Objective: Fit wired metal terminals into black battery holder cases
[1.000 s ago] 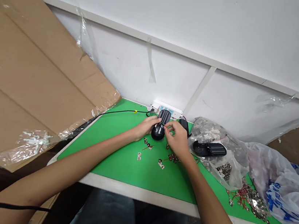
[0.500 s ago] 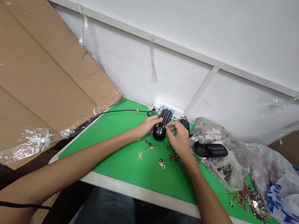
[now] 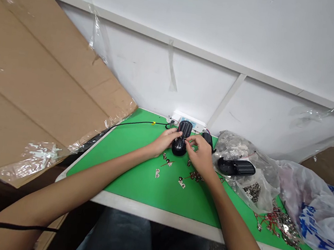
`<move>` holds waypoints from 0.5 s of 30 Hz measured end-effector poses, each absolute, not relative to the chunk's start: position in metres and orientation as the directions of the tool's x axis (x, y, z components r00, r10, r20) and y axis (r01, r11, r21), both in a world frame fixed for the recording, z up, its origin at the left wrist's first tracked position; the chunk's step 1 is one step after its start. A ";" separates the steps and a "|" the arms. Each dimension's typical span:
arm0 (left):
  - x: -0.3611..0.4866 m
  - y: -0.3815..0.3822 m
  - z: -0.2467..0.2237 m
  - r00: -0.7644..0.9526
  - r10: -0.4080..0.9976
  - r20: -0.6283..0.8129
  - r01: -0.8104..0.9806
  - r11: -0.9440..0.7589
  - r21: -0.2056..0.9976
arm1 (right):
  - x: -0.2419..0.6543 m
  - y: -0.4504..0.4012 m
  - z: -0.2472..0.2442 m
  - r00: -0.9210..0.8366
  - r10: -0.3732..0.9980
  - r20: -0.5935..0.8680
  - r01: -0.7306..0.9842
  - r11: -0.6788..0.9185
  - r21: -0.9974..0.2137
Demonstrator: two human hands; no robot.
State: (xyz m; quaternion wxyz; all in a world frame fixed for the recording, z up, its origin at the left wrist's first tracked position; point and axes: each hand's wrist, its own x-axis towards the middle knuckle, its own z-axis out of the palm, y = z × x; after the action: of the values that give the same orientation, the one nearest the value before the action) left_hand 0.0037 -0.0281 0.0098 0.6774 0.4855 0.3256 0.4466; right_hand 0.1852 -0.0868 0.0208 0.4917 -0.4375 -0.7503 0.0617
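Note:
A black plastic housing [image 3: 179, 146], with ribbed battery-like slots in its upper part and a rounded glossy lower end, is held upright over the green table. My left hand [image 3: 165, 141] grips its left side, thumb on the front near the narrow middle. At the right edge of that middle, my right hand [image 3: 199, 150] has its thumb and forefinger pinched together; what lies between them is too small to make out. Below the hands lie small metal contact plates [image 3: 157, 173], some with short red wires, and a cluster of dark metal pieces [image 3: 196, 176].
Behind the housing sits a white box [image 3: 196, 124] with a black cable [image 3: 136, 124]. Another black housing [image 3: 236, 167] rests on a clear plastic bag [image 3: 265, 183]. Wired contacts [image 3: 285, 226] lie beside a white bag [image 3: 323, 219]. A large cardboard sheet [image 3: 44, 76] leans at left.
Both hands keep almost the same place on the black housing. The whole view has shifted very slightly; nothing has visibly been let go or taken up.

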 end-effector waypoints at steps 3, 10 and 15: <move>0.004 -0.031 0.012 0.394 0.919 0.005 -0.284 0.117 0.952 | 0.185 -0.087 0.021 -0.143 0.717 0.682 0.597 0.612 -0.518; 0.002 -0.034 0.015 0.404 0.915 0.012 -0.262 0.103 0.959 | 0.184 -0.087 0.020 -0.107 0.744 0.659 0.624 0.567 -0.538; 0.003 -0.034 0.012 0.401 0.914 0.067 -0.314 0.068 0.947 | 0.183 -0.087 0.023 0.017 0.761 0.649 0.603 0.510 -0.614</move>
State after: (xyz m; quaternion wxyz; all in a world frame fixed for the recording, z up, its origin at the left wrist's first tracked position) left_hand 0.0025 -0.0337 0.0122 0.6678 0.5045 0.2971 0.4597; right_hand 0.1830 -0.0874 0.0232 0.5189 -0.4893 -0.6968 0.0763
